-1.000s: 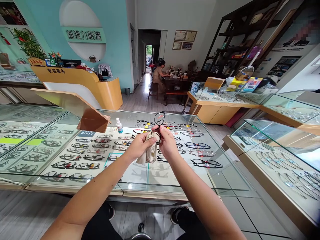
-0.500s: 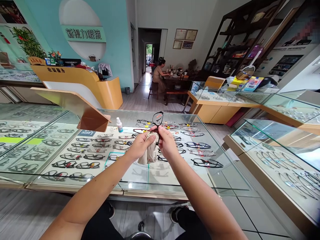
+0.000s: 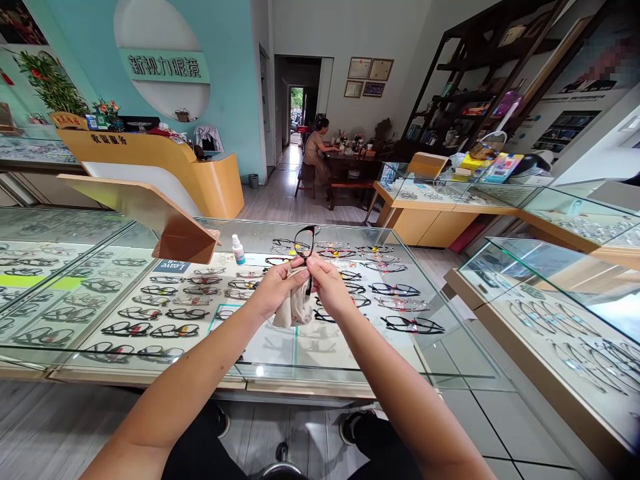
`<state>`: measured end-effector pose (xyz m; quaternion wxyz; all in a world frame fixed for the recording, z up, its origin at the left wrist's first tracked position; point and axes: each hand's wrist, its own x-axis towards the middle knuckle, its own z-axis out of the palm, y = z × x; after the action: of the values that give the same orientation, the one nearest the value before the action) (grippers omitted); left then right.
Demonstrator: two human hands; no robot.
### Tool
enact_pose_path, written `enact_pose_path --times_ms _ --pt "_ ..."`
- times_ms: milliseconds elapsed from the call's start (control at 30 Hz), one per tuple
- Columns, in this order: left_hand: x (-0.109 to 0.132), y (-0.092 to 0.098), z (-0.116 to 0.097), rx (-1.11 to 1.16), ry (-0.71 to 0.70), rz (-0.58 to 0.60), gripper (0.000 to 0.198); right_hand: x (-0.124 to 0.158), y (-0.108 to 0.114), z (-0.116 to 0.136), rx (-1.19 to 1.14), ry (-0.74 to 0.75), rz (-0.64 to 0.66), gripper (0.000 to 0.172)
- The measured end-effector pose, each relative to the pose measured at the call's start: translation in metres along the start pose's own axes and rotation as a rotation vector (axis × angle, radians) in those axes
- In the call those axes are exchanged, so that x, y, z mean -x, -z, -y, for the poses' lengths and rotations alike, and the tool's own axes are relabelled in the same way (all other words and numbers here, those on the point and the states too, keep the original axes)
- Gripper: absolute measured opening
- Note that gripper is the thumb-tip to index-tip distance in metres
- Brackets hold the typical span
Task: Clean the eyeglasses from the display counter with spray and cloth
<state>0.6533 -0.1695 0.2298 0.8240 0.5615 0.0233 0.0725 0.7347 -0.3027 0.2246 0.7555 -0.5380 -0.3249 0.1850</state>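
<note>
A pair of black-framed eyeglasses (image 3: 304,241) is held up between my two hands over the glass counter, one lens rim standing above the fingers. My right hand (image 3: 327,280) pinches the frame, with a dark part of it showing below the fingers. My left hand (image 3: 277,288) is closed on a beige cleaning cloth (image 3: 293,310), which hangs down and is pressed around the lower part of the eyeglasses. The other lens is hidden by the cloth and fingers.
A small white spray bottle (image 3: 238,251) stands on the glass display counter (image 3: 350,380), left of my hands. A tilted wooden stand (image 3: 183,237) is further left. Rows of eyeglasses (image 3: 187,313) lie under the glass. A person (image 3: 317,150) sits at a dark table behind.
The eyeglasses have shifted slightly left and turned, the upper rim now tilted differently. My right hand has moved a little left and down; the cloth stays in my left hand.
</note>
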Motion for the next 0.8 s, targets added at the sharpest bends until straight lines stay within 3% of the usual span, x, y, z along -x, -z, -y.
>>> enact_pose_path --times_ms 133,400,567,800 --pt "0.002 0.0 -0.003 -0.007 0.006 0.034 0.07 0.0 -0.003 0.006 -0.089 -0.049 -0.014 0.048" --pt "0.005 -0.003 -0.004 -0.087 -0.074 0.13 0.08 0.002 -0.008 0.018 -0.233 -0.103 -0.042 0.047" --pt "0.007 -0.008 -0.005 -0.152 -0.132 0.107 0.079 0.002 -0.009 0.017 -0.275 -0.104 -0.059 0.05" --pt "0.007 -0.012 -0.002 -0.14 -0.24 0.031 0.063 0.002 -0.012 0.002 -0.152 -0.02 -0.047 0.052"
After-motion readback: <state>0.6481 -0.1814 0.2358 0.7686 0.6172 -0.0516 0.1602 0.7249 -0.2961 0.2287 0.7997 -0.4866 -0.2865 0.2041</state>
